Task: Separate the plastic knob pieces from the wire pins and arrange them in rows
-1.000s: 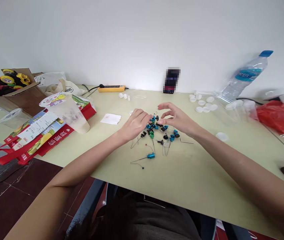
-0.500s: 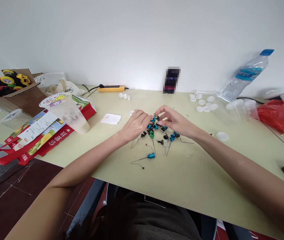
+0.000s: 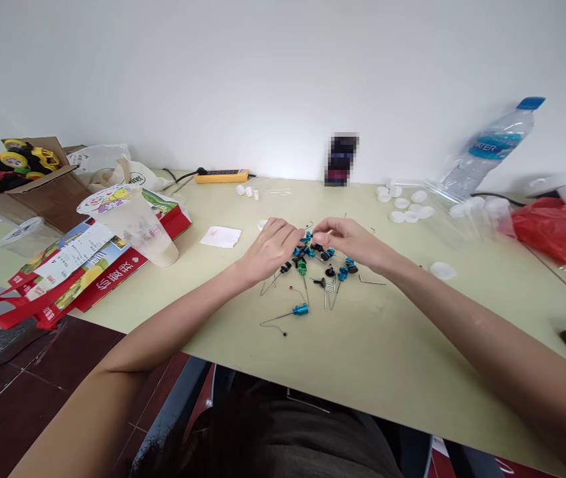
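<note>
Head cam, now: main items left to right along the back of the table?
Open cardboard box, yellow power strip, dark phone, tilted water bottle, red plastic bag.

small parts (image 3: 302, 267) lie clustered mid-table (image 3: 387, 358). behind them, a phone (image 3: 341, 162) stands by the wall (image 3: 263, 79), with a power strip (image 3: 221, 176) to its left. a paper slip (image 3: 220, 237) lies left of the parts. farther left are a cup (image 3: 150, 232) and shopping bag (image 3: 118, 279), then toys (image 3: 14, 160) in a box (image 3: 51, 199). back right, caps (image 3: 411, 212) lie before a bottle (image 3: 492, 146).
</note>
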Demonstrator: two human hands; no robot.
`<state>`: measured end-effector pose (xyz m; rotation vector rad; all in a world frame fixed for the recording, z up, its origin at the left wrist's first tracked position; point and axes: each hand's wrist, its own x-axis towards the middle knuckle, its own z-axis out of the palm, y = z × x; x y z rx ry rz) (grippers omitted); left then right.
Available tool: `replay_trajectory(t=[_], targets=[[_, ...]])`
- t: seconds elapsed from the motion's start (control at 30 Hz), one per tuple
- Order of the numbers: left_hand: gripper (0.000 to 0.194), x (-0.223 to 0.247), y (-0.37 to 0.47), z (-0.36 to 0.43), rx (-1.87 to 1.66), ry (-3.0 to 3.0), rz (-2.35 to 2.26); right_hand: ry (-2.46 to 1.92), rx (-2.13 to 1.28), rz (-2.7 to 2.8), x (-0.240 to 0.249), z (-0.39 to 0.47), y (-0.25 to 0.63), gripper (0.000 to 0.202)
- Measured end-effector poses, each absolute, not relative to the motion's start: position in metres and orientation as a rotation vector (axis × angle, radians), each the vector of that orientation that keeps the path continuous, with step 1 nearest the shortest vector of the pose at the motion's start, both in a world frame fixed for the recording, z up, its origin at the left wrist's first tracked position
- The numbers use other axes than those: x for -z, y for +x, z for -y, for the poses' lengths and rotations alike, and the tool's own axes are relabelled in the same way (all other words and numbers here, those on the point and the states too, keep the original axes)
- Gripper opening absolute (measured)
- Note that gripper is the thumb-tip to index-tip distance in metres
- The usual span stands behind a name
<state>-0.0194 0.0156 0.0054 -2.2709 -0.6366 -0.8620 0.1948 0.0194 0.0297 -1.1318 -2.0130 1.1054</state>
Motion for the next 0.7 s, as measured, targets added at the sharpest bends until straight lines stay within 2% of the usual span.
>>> replay_trajectory(t=[0.1,0.2,0.23,0.3,0.43,0.5,0.53,0.63,0.7], targets=[[0.008,-0.0059,-0.0196,-0.0152,0.864,-2.275,0.646,-1.020,-1.192,2.033,-0.0301,-0.0198,0.1957,0.032],[0.011,-0.0062,-0.0195,-0.0148,0.869,-2.296,0.673,-1.039,-1.158,1.961,-0.0325,-0.0191,0.1958,0.059],[0.011,-0.0063,-0.0193,-0.0146,0.869,-2.305,0.673,-1.074,-1.138,1.955,-0.0329,-0.0188,0.1953,0.057],[0.013,-0.0065,-0.0189,-0.0144,0.863,-2.321,0.670,-1.097,-1.114,1.994,-0.0328,-0.0185,0.1938,0.036],[0.014,-0.0065,-0.0192,-0.0148,0.856,-2.316,0.687,-0.996,-1.069,2.038,-0.0320,-0.0183,0.1925,0.032],[0.014,-0.0065,-0.0194,-0.0151,0.862,-2.305,0.701,-1.007,-1.021,1.987,-0.0319,-0.0185,0.1930,0.055],[0.014,-0.0064,-0.0194,-0.0152,0.863,-2.305,0.704,-1.031,-1.007,1.973,-0.0316,-0.0188,0.1931,0.060],[0.015,-0.0061,-0.0193,-0.0154,0.849,-2.330,0.706,-1.081,-1.041,2.009,-0.0302,-0.0194,0.1928,0.035],[0.016,-0.0055,-0.0198,-0.0161,0.845,-2.347,0.721,-1.047,-1.069,2.028,-0.0296,-0.0192,0.1925,0.033]])
